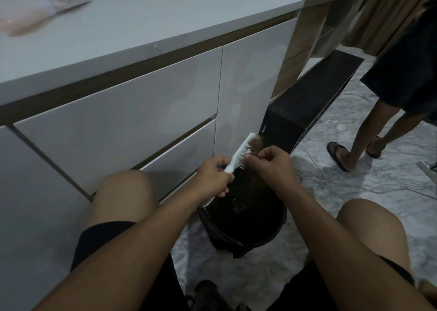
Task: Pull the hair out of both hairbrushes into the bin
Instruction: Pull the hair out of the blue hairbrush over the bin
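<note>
My left hand [214,178] grips the light, stiff white hairbrush [238,153] by its handle above the bin [272,228], while my right hand [269,161] pinches the soft, matted hair [255,143], likely best pulled at the bristle roots.

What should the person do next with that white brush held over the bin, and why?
Probably pull the right hand away from the bristles to drag the hair free, then let it drop. The left hand grips the white hairbrush by its handle, a brown clump of hair sits near its tip, and the black bin lies below.
</note>
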Action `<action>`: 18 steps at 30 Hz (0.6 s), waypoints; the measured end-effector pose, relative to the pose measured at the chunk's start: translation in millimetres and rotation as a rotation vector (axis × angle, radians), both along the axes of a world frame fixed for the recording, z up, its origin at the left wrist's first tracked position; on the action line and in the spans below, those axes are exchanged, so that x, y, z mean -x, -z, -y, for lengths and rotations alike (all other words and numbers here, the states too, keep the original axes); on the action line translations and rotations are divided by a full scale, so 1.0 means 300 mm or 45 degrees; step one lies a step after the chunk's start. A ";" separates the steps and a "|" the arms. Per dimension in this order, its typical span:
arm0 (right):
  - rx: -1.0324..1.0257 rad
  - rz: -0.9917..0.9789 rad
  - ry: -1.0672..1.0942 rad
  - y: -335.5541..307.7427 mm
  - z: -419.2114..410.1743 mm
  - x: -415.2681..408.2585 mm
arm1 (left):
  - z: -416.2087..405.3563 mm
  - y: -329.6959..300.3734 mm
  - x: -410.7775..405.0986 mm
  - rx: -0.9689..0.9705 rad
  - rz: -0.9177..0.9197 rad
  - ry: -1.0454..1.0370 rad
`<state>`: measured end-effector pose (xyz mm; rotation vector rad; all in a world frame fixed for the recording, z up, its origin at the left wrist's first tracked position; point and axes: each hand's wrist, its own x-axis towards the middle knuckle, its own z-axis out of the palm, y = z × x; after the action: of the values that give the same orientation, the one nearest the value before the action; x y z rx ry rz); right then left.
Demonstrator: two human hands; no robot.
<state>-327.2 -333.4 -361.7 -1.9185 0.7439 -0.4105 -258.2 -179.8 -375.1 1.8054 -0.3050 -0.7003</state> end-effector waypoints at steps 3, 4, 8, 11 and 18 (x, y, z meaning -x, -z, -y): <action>0.015 -0.006 0.010 0.007 0.005 -0.001 | 0.002 -0.002 0.002 0.001 -0.021 -0.015; 0.018 -0.007 0.007 0.010 0.011 -0.003 | 0.003 -0.003 0.001 0.006 -0.040 -0.039; 0.015 -0.069 -0.084 0.013 0.015 -0.007 | 0.002 -0.004 -0.006 0.011 -0.102 -0.092; 0.038 -0.106 -0.113 0.013 0.012 -0.009 | 0.002 -0.008 -0.005 0.020 -0.131 -0.104; -0.086 -0.086 -0.055 -0.002 0.006 -0.005 | 0.003 -0.014 0.000 0.033 -0.117 -0.057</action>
<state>-325.5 -335.1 -360.9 -1.8889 0.7497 -0.2914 -258.1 -180.7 -371.1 1.7451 -0.2108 -0.7417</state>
